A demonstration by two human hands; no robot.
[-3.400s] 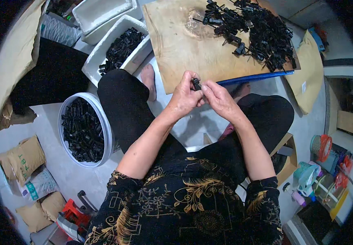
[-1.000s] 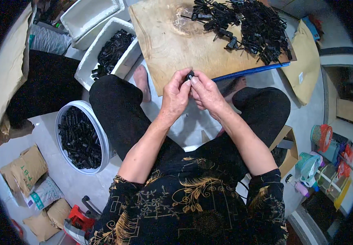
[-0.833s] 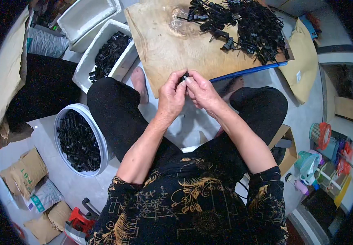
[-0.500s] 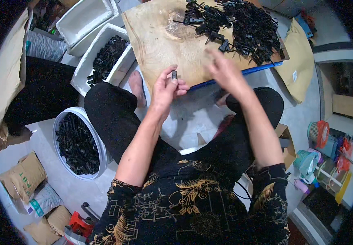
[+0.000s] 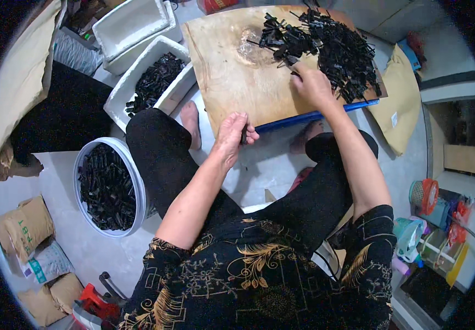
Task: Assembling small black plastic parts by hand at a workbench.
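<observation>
My left hand [image 5: 234, 135] is just off the near edge of a wooden board [image 5: 221, 66]. Its fingers are curled round a small black plastic part [image 5: 243, 136], mostly hidden in the grip. Over the board my right hand [image 5: 314, 87] reaches to the near left side of a heap of black plastic parts [image 5: 347, 60]. Thumb and forefinger pinch a small black piece [image 5: 292, 60] at the heap's edge; the fingers partly cover it. Many parts in the heap have thin stems and lie tangled.
Left of the board, a white foam box [image 5: 119, 104] holds black parts. A round white bucket [image 5: 78, 181] of similar parts stands by my left knee. Blue edging [image 5: 287, 124] runs under the board's near side. A tan sack [image 5: 402, 104] lies at right; brown bags [image 5: 26, 225] lie at lower left.
My right hand has moved from over the bare wood to the heap and closed on a piece. My left hand has turned over and curled round its part. The whole view has shifted slightly.
</observation>
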